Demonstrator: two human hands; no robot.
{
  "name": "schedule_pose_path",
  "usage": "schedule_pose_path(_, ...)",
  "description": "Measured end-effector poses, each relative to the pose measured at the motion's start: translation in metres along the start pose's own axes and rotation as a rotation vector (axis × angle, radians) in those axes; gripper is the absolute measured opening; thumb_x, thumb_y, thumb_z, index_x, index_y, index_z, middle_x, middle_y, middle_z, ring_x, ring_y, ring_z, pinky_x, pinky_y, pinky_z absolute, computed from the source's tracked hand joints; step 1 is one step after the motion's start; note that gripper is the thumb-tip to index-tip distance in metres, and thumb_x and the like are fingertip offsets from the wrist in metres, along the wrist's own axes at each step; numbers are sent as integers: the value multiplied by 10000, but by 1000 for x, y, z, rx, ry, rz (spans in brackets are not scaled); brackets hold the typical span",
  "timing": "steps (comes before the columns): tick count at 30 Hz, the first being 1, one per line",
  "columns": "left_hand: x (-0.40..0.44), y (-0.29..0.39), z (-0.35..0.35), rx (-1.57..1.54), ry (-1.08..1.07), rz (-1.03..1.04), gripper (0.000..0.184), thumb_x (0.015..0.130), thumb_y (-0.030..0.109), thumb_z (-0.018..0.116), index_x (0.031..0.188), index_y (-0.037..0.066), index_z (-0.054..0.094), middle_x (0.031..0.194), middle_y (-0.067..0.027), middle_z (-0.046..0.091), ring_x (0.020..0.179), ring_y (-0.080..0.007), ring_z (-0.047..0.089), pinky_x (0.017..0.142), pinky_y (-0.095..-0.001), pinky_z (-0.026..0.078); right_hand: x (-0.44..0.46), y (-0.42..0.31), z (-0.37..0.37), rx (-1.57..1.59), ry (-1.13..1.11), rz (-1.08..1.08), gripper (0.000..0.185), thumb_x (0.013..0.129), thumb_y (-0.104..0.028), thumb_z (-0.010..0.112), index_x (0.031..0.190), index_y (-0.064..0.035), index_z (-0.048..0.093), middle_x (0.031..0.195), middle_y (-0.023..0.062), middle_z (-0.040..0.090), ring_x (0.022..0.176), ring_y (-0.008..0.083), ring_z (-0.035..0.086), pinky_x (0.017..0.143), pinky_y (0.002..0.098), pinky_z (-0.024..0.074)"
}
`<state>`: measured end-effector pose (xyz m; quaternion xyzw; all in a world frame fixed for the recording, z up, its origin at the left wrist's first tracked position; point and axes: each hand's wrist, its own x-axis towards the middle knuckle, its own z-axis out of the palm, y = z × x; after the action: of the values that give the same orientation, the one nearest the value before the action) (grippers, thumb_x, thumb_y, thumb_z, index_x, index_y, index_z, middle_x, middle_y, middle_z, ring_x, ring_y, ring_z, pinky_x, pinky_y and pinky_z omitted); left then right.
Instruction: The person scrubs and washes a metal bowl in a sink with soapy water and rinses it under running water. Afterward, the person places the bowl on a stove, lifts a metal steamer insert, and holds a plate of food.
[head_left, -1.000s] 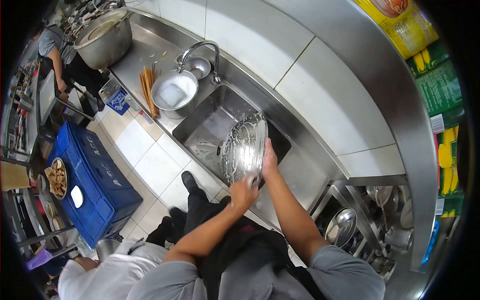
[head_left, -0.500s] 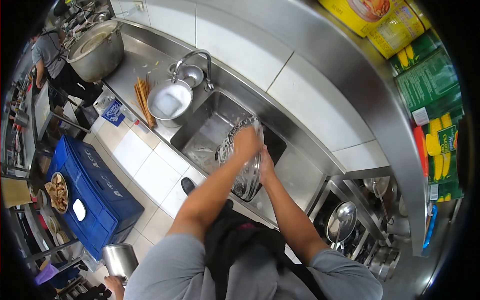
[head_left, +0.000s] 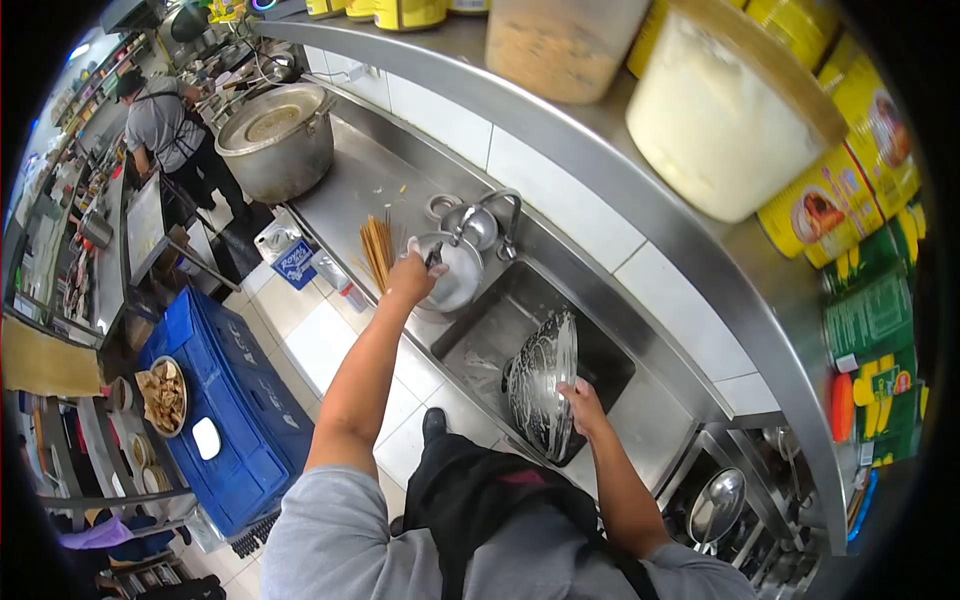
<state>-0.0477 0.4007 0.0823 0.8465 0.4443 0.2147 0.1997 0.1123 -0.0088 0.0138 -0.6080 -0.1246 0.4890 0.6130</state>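
My right hand [head_left: 583, 406] grips the rim of a large bowl [head_left: 540, 385] streaked with white suds. The bowl is tilted on its side over the steel sink [head_left: 465, 350]. My left hand [head_left: 408, 278] is closed over the near side of a metal pot [head_left: 455, 285] of whitish, sudsy water. Something small and dark [head_left: 434, 257] shows at its fingertips, too small to name. Behind the pot stand a smaller metal bowl [head_left: 478, 228] and the curved faucet [head_left: 512, 215].
Wooden chopsticks [head_left: 376, 250] lie left of the pot, with a large stockpot [head_left: 278, 145] farther along the counter. Overhead, a steel shelf [head_left: 620, 150] carries tubs and cans. Blue crates [head_left: 225, 400] stand on the floor at left. A co-worker [head_left: 165, 130] stands at the far left.
My left hand has moved from inside the bowl to the pot at left. My right hand still holds the bowl's rim. The view has shifted, showing more of the shelf.
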Motion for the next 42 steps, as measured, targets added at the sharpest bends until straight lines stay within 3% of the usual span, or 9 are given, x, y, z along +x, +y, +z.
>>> schedule_pose_path(5, 18, 9, 14, 377, -592, 196, 710, 748, 421, 810, 1300, 65, 543, 1141, -262, 653, 1106, -367, 654, 933, -436, 545, 28, -17, 25, -35, 34, 59, 333, 929, -110, 646, 1238, 7, 605, 1074, 89, 675, 931, 167, 639, 847, 336, 517)
schedule_pose_path(8, -3, 18, 19, 449, -407, 211, 588, 729, 340, 802, 1215, 66, 614, 1123, -235, 669, 1094, -358, 660, 945, -446, 540, 43, -41, 26, -65, 104, 84, 350, 922, -121, 661, 1243, 8, 605, 1073, 92, 678, 936, 176, 640, 838, 340, 521)
schedule_pose_path(16, 25, -29, 36, -461, -409, 82, 525, 794, 162, 684, 1285, 33, 547, 1132, -215, 672, 985, -438, 673, 883, -448, 567, 83, -75, 4, -733, 353, -27, 491, 1025, -402, 492, 1149, 53, 629, 1112, 210, 696, 1045, 341, 660, 917, 420, 479)
schedule_pose_path(21, 12, -19, 4, -1326, -506, -663, 379, 873, 65, 583, 1248, 69, 528, 1171, -102, 601, 949, -277, 652, 754, -458, 576, 90, -88, 17, -915, 482, -104, 707, 1058, -517, 286, 1056, 80, 664, 1073, 344, 650, 1143, 481, 588, 975, 478, 439)
schedule_pose_path(25, -30, 15, -14, -1477, -478, -528, 378, 861, -35, 595, 1223, 24, 504, 1142, -138, 591, 1010, -311, 661, 726, -445, 639, 93, -78, 9, -960, 390, -120, 786, 1049, -570, 255, 1046, 109, 651, 1103, 371, 631, 1143, 467, 595, 982, 483, 436)
schedule_pose_path(31, -153, 131, 94, -770, -116, 266, 578, 731, 61, 702, 1278, -4, 529, 1351, -263, 530, 1278, -451, 495, 1067, -473, 414, 115, -47, -15, -783, 359, 42, 741, 1026, -606, 345, 1068, 71, 643, 1056, 252, 687, 1036, 342, 653, 915, 455, 471)
schedule_pose_path(35, -175, 186, 111, -290, 42, 520, 612, 819, 362, 716, 1283, 0, 549, 1341, -285, 517, 1240, -509, 495, 1044, -503, 437, 111, -54, -24, -435, 151, 204, 758, 995, -657, 400, 1298, 14, 583, 1249, 201, 636, 1116, 318, 620, 987, 449, 472)
schedule_pose_path(39, -78, 152, 177, -457, -256, -197, 592, 813, 353, 675, 1241, -46, 583, 1168, -320, 637, 1140, -468, 599, 1001, -498, 466, 78, -77, -15, -107, 165, 371, 830, 986, -678, 376, 1487, -17, 392, 1479, 214, 461, 1293, 384, 503, 1077, 585, 374)
schedule_pose_path(42, -97, 165, 181, -529, -78, 55, 523, 803, 289, 675, 1198, -49, 615, 1119, -310, 657, 1083, -474, 623, 995, -509, 468, 81, -77, -26, -136, 195, 371, 819, 992, -671, 367, 1491, -22, 388, 1488, 207, 453, 1306, 380, 491, 1083, 579, 371)
